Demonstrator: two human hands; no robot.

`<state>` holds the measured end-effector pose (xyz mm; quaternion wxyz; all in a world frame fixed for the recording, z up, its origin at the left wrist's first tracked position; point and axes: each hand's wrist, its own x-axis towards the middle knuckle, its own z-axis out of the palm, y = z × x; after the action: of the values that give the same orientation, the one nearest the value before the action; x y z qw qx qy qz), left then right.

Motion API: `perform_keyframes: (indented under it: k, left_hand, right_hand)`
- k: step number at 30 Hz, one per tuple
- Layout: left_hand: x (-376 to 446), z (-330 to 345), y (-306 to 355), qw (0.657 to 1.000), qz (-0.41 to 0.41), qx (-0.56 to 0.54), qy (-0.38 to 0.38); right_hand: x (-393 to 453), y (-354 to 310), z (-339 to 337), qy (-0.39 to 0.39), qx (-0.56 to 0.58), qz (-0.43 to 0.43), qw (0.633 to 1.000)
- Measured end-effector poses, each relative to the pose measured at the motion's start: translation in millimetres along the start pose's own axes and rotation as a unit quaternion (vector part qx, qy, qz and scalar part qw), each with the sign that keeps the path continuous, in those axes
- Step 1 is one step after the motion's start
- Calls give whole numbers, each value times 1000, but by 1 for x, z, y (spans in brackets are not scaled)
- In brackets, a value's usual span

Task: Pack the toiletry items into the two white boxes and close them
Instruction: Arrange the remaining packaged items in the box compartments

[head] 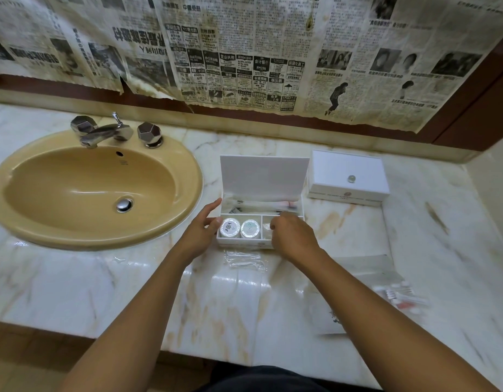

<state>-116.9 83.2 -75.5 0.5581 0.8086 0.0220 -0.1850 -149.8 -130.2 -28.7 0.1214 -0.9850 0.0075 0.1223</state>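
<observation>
A white box (244, 244) stands open on the marble counter, its lid (263, 176) upright. Two round white tubs (230, 227) sit in its front left compartment, and long packets (261, 206) lie in the back one. My left hand (200, 232) rests against the box's left wall with its fingers nearly straight. My right hand (292, 234) hovers over the front right compartment with fingers curled down; whatever is under them is hidden. A second white box (347, 176) stands shut at the back right.
A clear plastic packet (244, 260) lies just in front of the open box. Blurred toiletry packets (400, 297) and a flat white sheet (328, 315) lie at the right. A tan sink (91, 190) with a chrome tap (106, 132) fills the left side.
</observation>
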Motion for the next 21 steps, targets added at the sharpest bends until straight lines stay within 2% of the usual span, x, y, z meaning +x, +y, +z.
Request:
perform_keyframes:
  k: [4, 9, 11, 13, 15, 17, 21]
  left_hand:
    - [0, 0, 0, 1000, 0, 1, 0]
    - [0, -1, -1, 1000, -3, 2, -1]
    - [1, -1, -1, 1000, -5, 2, -1]
    - [1, 0, -1, 1000, -7, 2, -1]
    - [1, 0, -1, 1000, -5, 2, 0]
    - [0, 0, 0, 1000, -2, 2, 2]
    - [0, 0, 0, 1000, -1, 1, 0]
  right_hand:
    - [1, -2, 5, -15, 48, -8, 999]
    - [-1, -2, 5, -41, 51, 0, 998]
    - [-2, -4, 4, -18, 51, -6, 999]
    - [-4, -8, 3, 39, 59, -29, 997]
    - [-7, -12, 5, 110, 94, -65, 987]
    - [-11, -19, 9, 145, 131, -112, 974]
    - [-18, -28, 21, 93, 115, -179, 973]
